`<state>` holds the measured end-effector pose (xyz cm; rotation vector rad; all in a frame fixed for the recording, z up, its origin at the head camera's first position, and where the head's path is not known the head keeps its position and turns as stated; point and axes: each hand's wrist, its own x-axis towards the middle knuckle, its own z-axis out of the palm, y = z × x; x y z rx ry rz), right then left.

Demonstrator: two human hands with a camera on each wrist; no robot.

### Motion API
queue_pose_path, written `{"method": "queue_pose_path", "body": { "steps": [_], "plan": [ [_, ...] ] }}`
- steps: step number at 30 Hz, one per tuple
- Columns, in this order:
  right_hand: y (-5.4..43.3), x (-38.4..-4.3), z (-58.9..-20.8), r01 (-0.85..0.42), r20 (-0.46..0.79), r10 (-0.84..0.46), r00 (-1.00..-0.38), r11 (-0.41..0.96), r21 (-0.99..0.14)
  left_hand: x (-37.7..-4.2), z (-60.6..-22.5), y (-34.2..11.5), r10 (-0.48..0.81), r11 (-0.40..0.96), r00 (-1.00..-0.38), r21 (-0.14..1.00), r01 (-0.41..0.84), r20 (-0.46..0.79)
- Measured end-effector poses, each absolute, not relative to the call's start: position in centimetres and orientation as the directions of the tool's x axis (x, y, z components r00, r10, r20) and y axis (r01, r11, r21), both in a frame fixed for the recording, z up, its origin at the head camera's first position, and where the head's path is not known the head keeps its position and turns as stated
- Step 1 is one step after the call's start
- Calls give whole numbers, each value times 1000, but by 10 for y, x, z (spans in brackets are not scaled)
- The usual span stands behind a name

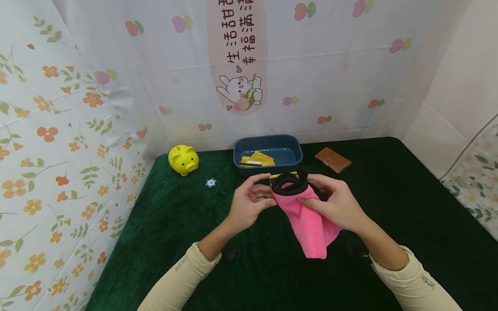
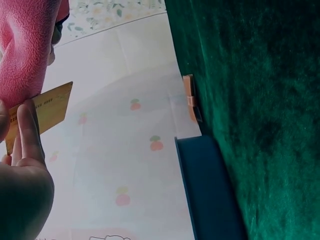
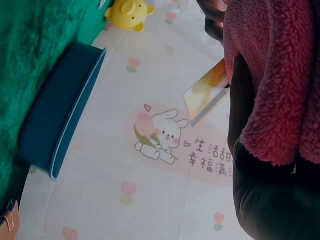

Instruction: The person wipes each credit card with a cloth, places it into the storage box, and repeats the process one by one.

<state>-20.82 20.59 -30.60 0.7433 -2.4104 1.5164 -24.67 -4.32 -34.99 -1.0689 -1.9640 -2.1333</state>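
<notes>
Both hands are raised over the front half of the table. My right hand (image 1: 342, 203) grips a pink fleecy cloth (image 1: 309, 229), its thumb pressed on the front. Black trim (image 1: 289, 185) curls in a loop along the cloth's top, and the lower end hangs down. With its fingers and thumb, my left hand (image 1: 247, 201) pinches a gold bank card (image 2: 56, 107) at the left side of the cloth. In the right wrist view, the card (image 3: 206, 97) sticks out past the pink cloth, with a stripe along one edge; the cloth hides part of it.
A blue tray (image 1: 289, 154) with several gold cards (image 1: 257, 160) stands at the back by the wall. Right of it lies a brown wallet (image 1: 333, 160). A yellow piggy bank (image 1: 183, 160) and a poker chip (image 1: 211, 182) are at the left on the green tablecloth (image 1: 163, 242).
</notes>
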Motion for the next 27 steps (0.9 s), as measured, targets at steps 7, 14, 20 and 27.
{"method": "queue_pose_path", "body": {
  "steps": [7,14,20,27],
  "plan": [
    [207,-209,-310,-526,422,-341,-840,322,-787,-246,-351,-42,359,-217,-790,868,447,497],
    [210,-208,-313,-531,399,-389,-831,336,-778,-247,-351,-42,298,-173,-824,876,449,481],
    [217,-207,-316,-522,387,-386,-837,353,-777,-246,-350,-45,280,-158,-840,885,438,465],
    [228,-209,-321,-506,388,-347,-854,380,-774,-246,-347,-50,273,-156,-836,879,450,476]
  ]
}}
